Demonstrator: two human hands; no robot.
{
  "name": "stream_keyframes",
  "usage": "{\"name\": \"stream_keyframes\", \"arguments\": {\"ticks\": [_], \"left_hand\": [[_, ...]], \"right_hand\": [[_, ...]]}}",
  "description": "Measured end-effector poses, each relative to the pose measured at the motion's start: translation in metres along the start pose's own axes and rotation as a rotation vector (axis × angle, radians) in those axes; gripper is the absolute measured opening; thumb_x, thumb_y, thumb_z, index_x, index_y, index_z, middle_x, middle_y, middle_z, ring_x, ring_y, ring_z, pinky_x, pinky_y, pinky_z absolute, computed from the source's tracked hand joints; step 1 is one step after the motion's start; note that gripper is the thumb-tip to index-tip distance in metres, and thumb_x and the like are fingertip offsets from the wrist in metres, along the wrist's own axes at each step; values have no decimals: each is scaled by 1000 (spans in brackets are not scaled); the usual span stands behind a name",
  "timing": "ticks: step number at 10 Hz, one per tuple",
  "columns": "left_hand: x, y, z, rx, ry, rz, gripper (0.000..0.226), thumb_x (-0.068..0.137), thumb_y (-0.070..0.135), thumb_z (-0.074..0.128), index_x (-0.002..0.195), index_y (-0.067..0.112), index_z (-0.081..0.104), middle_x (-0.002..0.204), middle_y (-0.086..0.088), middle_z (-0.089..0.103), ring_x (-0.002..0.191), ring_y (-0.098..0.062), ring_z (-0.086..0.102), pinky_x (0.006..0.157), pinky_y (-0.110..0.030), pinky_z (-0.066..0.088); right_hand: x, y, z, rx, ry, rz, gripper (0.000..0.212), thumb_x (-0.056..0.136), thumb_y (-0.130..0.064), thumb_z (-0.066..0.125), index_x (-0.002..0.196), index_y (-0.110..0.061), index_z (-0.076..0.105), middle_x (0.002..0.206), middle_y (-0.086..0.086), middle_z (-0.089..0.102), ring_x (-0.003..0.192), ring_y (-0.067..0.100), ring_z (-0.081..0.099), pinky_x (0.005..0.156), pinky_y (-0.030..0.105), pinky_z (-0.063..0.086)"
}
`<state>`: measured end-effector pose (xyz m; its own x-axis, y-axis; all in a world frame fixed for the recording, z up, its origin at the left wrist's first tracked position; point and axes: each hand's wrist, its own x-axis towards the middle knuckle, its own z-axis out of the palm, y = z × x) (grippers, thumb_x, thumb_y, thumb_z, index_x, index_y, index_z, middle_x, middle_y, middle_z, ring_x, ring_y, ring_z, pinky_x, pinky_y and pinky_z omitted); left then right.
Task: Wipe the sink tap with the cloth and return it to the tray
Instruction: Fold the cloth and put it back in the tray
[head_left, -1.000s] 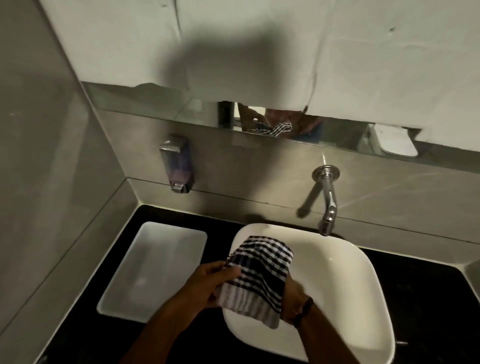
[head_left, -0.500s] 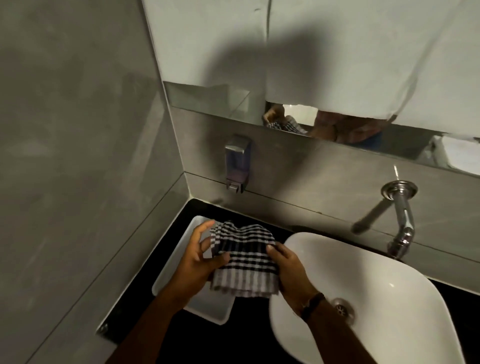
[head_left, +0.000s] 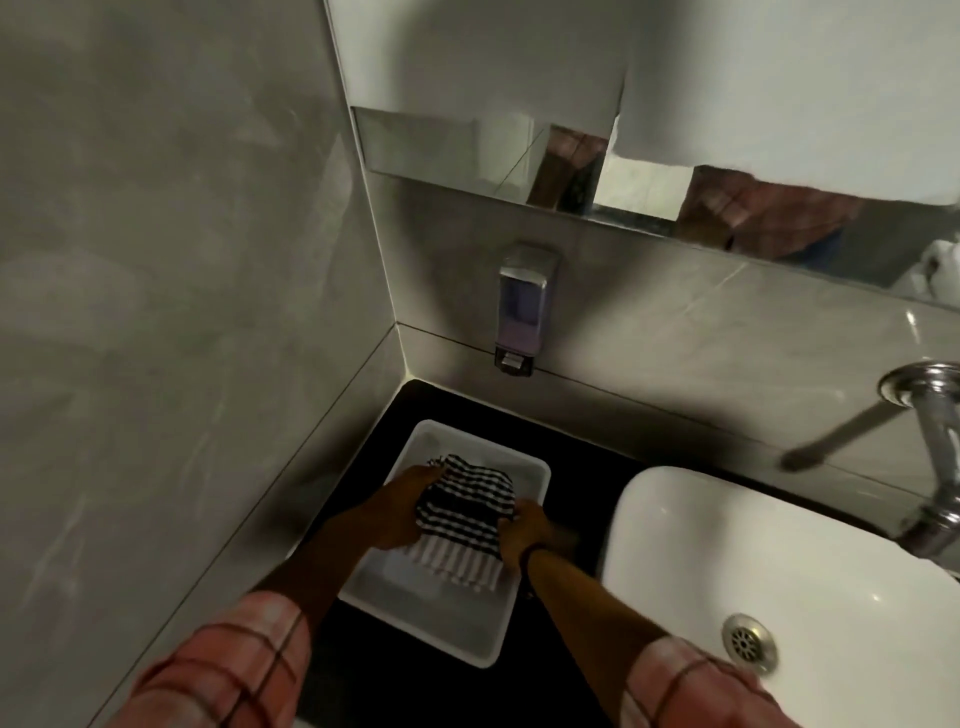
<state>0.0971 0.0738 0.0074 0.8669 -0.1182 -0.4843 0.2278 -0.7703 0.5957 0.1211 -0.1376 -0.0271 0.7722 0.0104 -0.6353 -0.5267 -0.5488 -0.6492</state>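
A black-and-white checked cloth (head_left: 465, 519) lies folded over the middle of a white rectangular tray (head_left: 457, 631) on the black counter. My left hand (head_left: 397, 512) grips the cloth's left side and my right hand (head_left: 527, 538) grips its right side, both low over the tray. The chrome wall tap (head_left: 935, 457) sticks out at the far right, above the white sink basin (head_left: 779, 571), well away from both hands.
A steel soap dispenser (head_left: 522, 306) hangs on the back wall above the tray. Grey tiled walls close in at the left and the back. A mirror strip (head_left: 467, 150) runs above. The sink drain (head_left: 748, 644) is at lower right.
Both hands have carried the cloth leftward from above the basin and lowered it into the tray. The view has swung left, pushing the tap to the right edge.
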Motion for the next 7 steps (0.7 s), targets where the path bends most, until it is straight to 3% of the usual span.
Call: {"name": "stream_keyframes", "arguments": {"ticks": [1,2,3,4,5,6,7], "left_hand": [[18,-31,14,61,-64,-34,87,93,14,68,156,34,9,168,-14,18,154,-34,23,128,-47,18],[21,-34,20,96,-85,-120,94,95,11,65,158,7,-4,170,-17,5,156,-35,14,127,-38,8],[25,-27,25,184,-24,-158,79,91,6,68,158,17,26,163,-22,23,140,-43,42,116,-51,39],[53,-64,52,99,38,-140,74,95,55,57,157,24,31,162,-15,34,139,-39,46,116,-53,38],[47,-55,58,332,166,-138,64,101,55,42,155,22,33,158,-16,39,130,-39,53,108,-51,46],[42,-31,56,392,253,-186,56,107,41,37,158,19,26,161,-17,35,134,-39,51,110,-45,41],[24,-4,47,489,297,-174,48,105,25,48,151,15,37,156,-20,38,122,-39,60,98,-45,51]], "right_hand": [[1,-15,16,-228,5,-7,42,100,-19,52,139,-6,50,141,18,56,129,36,55,107,40,45],[6,-19,30,-442,-40,-10,64,103,-29,46,158,-6,20,156,22,38,141,40,43,115,49,37],[16,-9,45,-530,-48,10,73,106,-34,38,161,-9,-2,163,21,26,147,40,34,119,49,30],[24,-4,51,-503,-7,-1,69,107,-34,34,161,-9,0,161,20,32,144,39,38,119,46,30],[18,-12,47,-425,67,-12,57,105,-28,39,156,-5,24,145,24,51,131,39,53,111,46,41],[16,-15,40,-456,28,-25,65,107,-38,30,161,-14,4,154,22,42,138,39,47,116,46,35],[-1,-20,27,-480,-6,-115,80,103,-49,34,161,-15,-9,159,19,36,141,38,43,118,46,34]]}}
